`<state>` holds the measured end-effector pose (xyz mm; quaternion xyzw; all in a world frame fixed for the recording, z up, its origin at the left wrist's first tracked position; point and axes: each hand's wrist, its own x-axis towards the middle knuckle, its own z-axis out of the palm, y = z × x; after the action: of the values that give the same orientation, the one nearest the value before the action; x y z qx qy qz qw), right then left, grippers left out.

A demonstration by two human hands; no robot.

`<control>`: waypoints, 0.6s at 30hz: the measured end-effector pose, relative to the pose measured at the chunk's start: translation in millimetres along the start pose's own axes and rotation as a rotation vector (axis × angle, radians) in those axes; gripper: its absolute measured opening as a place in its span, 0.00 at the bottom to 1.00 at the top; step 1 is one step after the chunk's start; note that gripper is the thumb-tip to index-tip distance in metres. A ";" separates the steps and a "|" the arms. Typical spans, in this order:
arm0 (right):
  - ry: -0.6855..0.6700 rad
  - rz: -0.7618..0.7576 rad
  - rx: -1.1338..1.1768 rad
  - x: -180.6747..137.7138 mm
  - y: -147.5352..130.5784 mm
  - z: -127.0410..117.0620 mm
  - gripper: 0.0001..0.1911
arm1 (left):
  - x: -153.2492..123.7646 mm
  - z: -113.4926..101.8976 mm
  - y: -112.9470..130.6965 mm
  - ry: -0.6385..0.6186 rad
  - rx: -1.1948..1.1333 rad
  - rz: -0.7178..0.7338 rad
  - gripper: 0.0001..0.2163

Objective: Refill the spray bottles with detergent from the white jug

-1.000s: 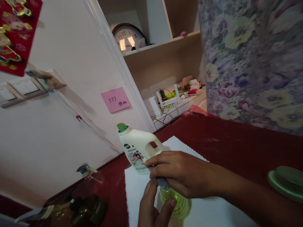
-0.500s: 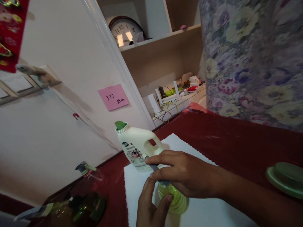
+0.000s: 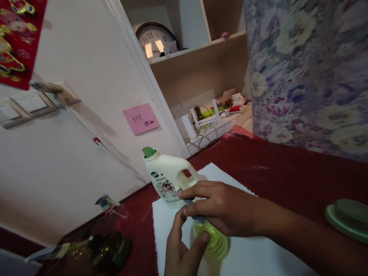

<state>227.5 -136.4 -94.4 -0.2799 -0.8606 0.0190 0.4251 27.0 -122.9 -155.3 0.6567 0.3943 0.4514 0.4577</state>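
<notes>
A ribbed, see-through yellow-green bottle [image 3: 217, 245] with a grey pump head [image 3: 188, 203] stands on a white sheet [image 3: 162, 230]. My right hand [image 3: 222, 207] is closed over the pump head, its fingers lying along the pale-tipped nozzle. From the near side, my left hand [image 3: 184, 245] holds the bottle just under the collar, thumb against the ribbed wall and fingertips up by the pump. The hands hide much of the collar. Just behind them stands a cream detergent jug [image 3: 169, 172], uncapped, with a green spout in its mouth.
Dark pump bottles [image 3: 106, 249] and a clear one with a grey-green pump [image 3: 107, 205] are at the left on the red tabletop [image 3: 276, 172]. A green lid-like object [image 3: 347, 218] lies at right. Behind are a wall, a router [image 3: 208, 120] and a floral curtain [image 3: 304, 76].
The whole view has shifted slightly to the right. My left fingers have moved up a little at the pump collar, while my right hand keeps its hold on the pump head.
</notes>
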 end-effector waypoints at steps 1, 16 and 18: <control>0.004 -0.003 0.002 0.1 0.2 0.5 0.18 | 1.4 2.9 4.2 0.004 -0.033 -0.004 0.27; -0.024 -0.005 -0.061 -2.8 0.8 1.4 0.21 | 1.6 15.9 4.9 0.073 0.028 0.007 0.20; -0.023 -0.004 -0.068 -3.1 1.0 1.3 0.20 | 0.5 18.2 4.2 0.095 -0.015 -0.009 0.20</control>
<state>228.4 -136.9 -97.7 -0.2921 -0.8662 -0.0081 0.4054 44.8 -128.1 -154.3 0.6293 0.4150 0.4830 0.4454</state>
